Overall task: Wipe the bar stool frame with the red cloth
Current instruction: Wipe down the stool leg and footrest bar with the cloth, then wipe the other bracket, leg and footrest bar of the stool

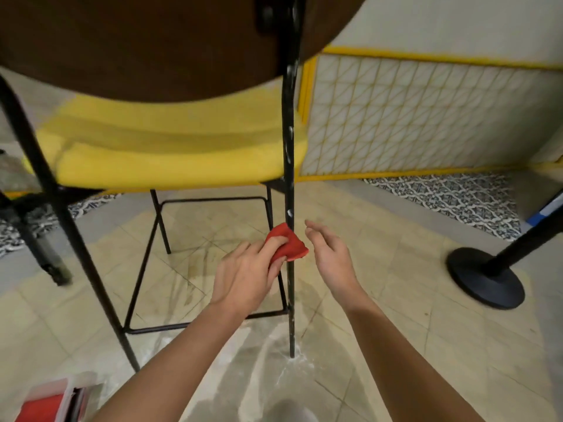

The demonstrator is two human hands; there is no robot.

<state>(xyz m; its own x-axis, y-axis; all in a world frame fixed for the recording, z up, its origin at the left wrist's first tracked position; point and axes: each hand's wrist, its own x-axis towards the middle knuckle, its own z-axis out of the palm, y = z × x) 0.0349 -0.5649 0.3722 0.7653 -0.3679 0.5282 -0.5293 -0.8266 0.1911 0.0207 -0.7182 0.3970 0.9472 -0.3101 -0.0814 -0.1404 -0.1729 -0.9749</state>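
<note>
Left hand [243, 277], fingers [268, 246] around half-hidden red cloth [295, 250] against blurred stool leg [288, 147].

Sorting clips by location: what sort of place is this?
Probably a café or bar, not a home: a tall bar stool with a yellow seat, a black round-based barrier post, and a yellow-trimmed tiled panel like a counter front.

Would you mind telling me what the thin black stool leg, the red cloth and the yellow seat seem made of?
The thin black stool leg looks like painted metal tube: slim, round, with white flecks. The red cloth seems soft fabric, bunched in the left hand. The yellow seat looks upholstered, matte; fabric or vinyl unclear.
</note>
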